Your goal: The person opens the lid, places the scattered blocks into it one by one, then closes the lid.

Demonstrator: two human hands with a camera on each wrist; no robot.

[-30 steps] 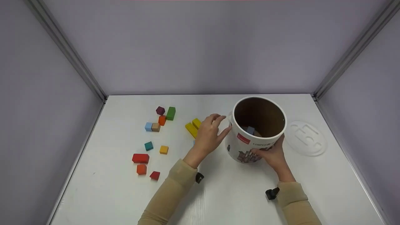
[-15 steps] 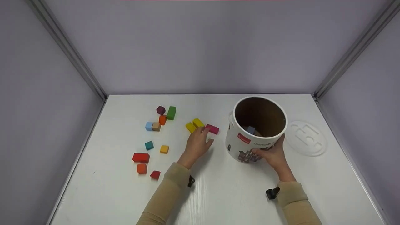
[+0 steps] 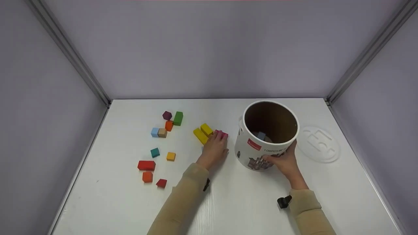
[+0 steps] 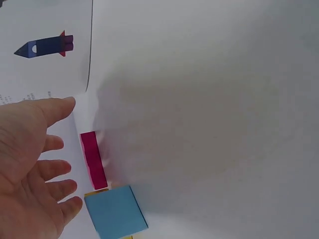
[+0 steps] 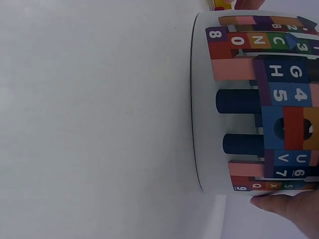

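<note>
My left hand (image 3: 214, 150) reaches over a magenta block (image 3: 225, 133), its fingertips partly covering it in the head view. In the left wrist view the fingers are spread and the thumb stands apart, with the magenta block (image 4: 93, 160) just beyond them. A light blue block (image 4: 115, 211) lies close by, mostly hidden by the hand from above. Two yellow blocks (image 3: 201, 136) lie just left of the fingers. My right hand (image 3: 286, 163) holds the white printed bucket (image 3: 243, 153) low on its right side, thumb in front. A grey-blue block (image 3: 261, 135) shows inside the bucket.
A clear plastic lid (image 3: 319, 144) lies right of the bucket. Loose blocks are spread at the left, among them a green one (image 3: 178, 118), a teal one (image 3: 155, 152) and a red one (image 3: 146, 165). Panels wall in the table's back and sides.
My left hand has gone from beside the bucket's rim down leftward to the blocks, then slightly right over the magenta one. The right hand keeps its hold on the bucket.
</note>
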